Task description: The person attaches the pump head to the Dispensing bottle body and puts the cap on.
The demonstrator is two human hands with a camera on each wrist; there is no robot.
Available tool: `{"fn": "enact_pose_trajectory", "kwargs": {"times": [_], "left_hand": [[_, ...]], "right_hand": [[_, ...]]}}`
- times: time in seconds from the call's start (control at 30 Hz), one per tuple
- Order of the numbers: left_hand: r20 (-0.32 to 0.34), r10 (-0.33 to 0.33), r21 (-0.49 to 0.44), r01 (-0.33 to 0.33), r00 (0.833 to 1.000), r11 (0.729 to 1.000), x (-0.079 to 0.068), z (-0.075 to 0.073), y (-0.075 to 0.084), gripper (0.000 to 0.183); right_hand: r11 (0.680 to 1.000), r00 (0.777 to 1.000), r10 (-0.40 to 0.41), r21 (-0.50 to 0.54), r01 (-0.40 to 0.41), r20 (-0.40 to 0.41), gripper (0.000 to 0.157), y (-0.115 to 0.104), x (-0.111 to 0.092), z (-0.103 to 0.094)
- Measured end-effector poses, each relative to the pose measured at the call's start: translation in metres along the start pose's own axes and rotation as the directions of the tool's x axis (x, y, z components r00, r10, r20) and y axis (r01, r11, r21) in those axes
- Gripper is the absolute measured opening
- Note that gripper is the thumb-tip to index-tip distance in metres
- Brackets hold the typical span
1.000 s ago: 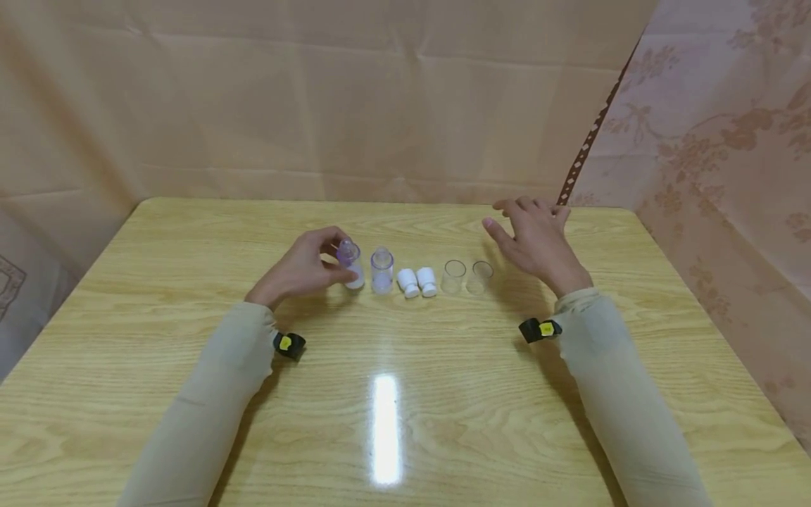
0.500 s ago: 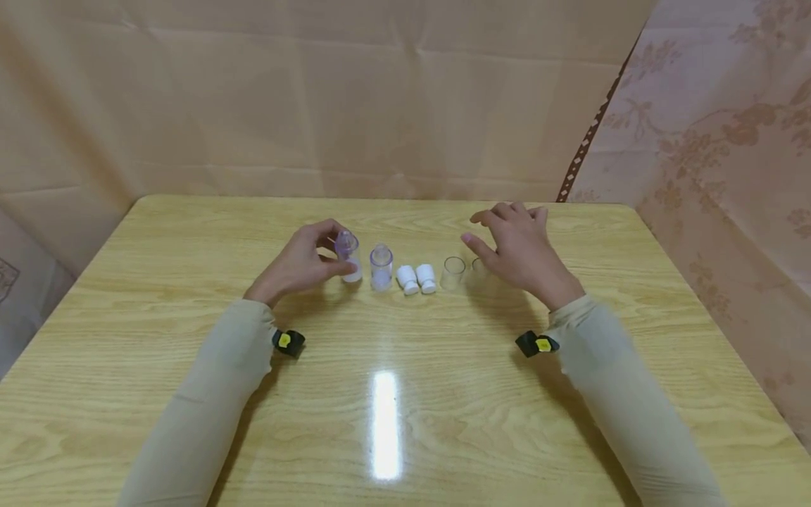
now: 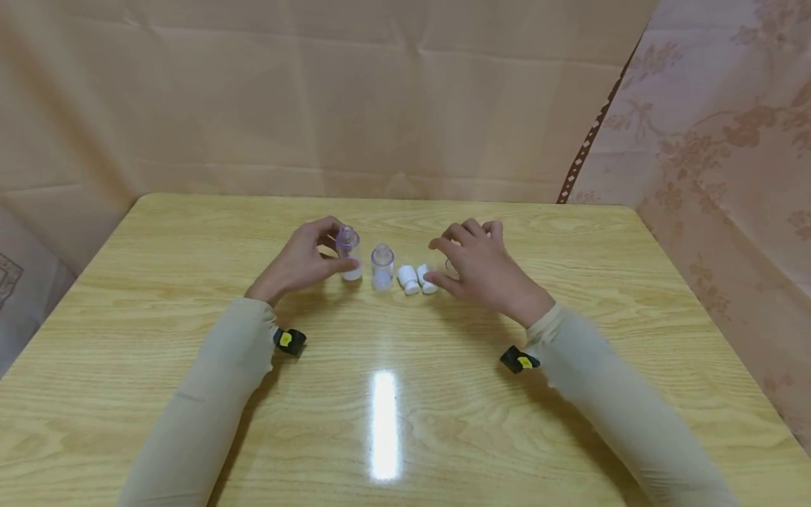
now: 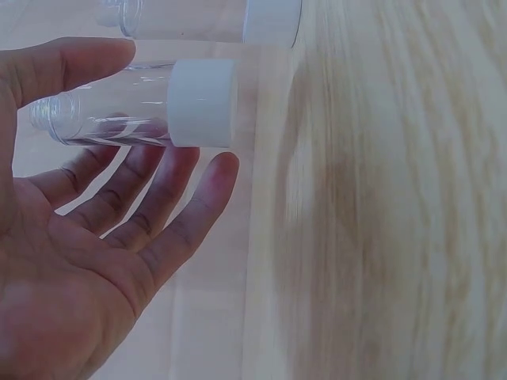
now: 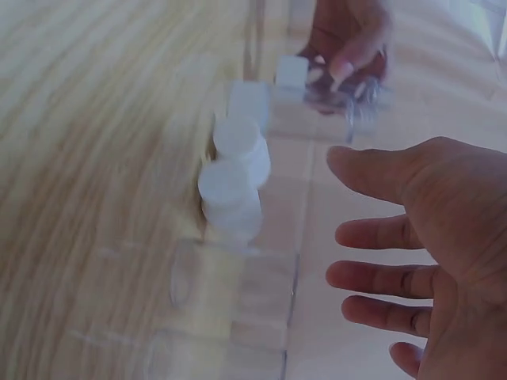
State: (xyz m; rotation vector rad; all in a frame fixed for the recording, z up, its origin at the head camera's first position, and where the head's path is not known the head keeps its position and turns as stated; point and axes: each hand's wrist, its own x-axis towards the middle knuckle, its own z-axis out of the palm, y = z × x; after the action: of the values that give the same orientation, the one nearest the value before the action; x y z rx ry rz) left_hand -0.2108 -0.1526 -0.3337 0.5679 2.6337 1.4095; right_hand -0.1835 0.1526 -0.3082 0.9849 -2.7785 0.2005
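My left hand (image 3: 300, 262) grips a small clear bottle (image 4: 202, 103) with a white base, thumb on one side and fingers on the other. In the left wrist view its base is raised off the tabletop. A matching clear bottle (image 3: 382, 273) stands just right of it. Two short white stepped pieces (image 5: 231, 194) sit side by side after that. My right hand (image 3: 483, 271) hovers palm-down with fingers loosely bent and holding nothing, its thumb overlapping the nearer white piece in the head view. Beneath it are two clear open cylinders (image 5: 235, 283), mostly hidden in the head view.
The wood-grain table (image 3: 266, 422) carries this single row of small things. A beige cloth (image 3: 380, 98) hangs behind its far edge, and a floral cloth (image 3: 728, 162) hangs along the right side.
My right hand has moved left, from beyond the clear cylinders to over them and the white pieces. The bottle in my left hand has risen slightly.
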Motion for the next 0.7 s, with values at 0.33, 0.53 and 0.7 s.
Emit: {"fn": "enact_pose_trajectory", "kwargs": {"times": [0.33, 0.53, 0.7], "left_hand": [[-0.002, -0.003, 0.014, 0.003, 1.0, 1.0, 0.0, 0.0, 0.0, 0.043], [-0.002, 0.001, 0.006, -0.001, 1.0, 1.0, 0.001, 0.0, -0.001, 0.043], [0.004, 0.001, 0.004, -0.001, 1.0, 1.0, 0.002, 0.0, -0.001, 0.044]], "right_hand": [[0.989, 0.994, -0.066, -0.124, 0.076, 0.082, 0.054, -0.018, 0.01, 0.012], [0.983, 0.992, -0.078, -0.159, 0.094, 0.104, 0.053, -0.024, 0.016, 0.019], [0.981, 0.991, -0.071, -0.174, 0.091, 0.114, 0.053, -0.027, 0.019, 0.022]]}}
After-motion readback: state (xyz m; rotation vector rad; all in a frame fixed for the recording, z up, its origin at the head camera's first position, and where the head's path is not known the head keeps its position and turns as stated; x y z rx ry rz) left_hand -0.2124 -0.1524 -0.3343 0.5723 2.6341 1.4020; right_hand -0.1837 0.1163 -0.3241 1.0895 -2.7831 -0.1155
